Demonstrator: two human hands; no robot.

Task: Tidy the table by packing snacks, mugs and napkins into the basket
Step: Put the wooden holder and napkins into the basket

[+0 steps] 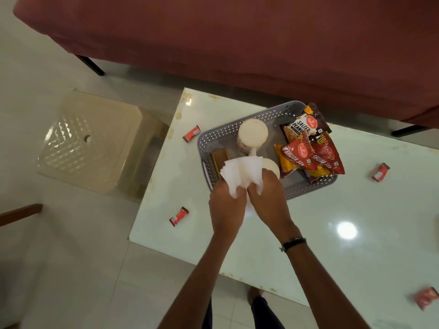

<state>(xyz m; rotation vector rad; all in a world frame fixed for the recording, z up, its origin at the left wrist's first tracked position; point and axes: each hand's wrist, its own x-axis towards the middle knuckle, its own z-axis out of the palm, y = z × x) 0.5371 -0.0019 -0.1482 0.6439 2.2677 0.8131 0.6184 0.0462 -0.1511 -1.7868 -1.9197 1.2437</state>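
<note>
Napkins [242, 172], a fanned stack of thin white paper squares, are clutched by both hands at the centre of the frame: the left hand [226, 205] grips the stack's lower left edge, the right hand [270, 198] pinches its lower right, fingers curled into the soft sheets. The stack hangs over the near left corner of the basket [223, 136], a grey perforated plastic tub with rounded corners on a glossy white table [308, 233].

The step in hand looks like packing the napkins. Next they need lowering into the free space beside the 2 mugs; the tall cream mug [253, 135] is smooth and cylindrical, the second is mostly hidden. Crinkly foil snack packets [313, 153] already lean at the basket's right.

Small red wrapped sweets remain out: 1 at the basket's upper left [191, 133], 1 lower left [178, 216], 1 at right [380, 172], and a blurred 1 at lower right [426, 297].
</note>
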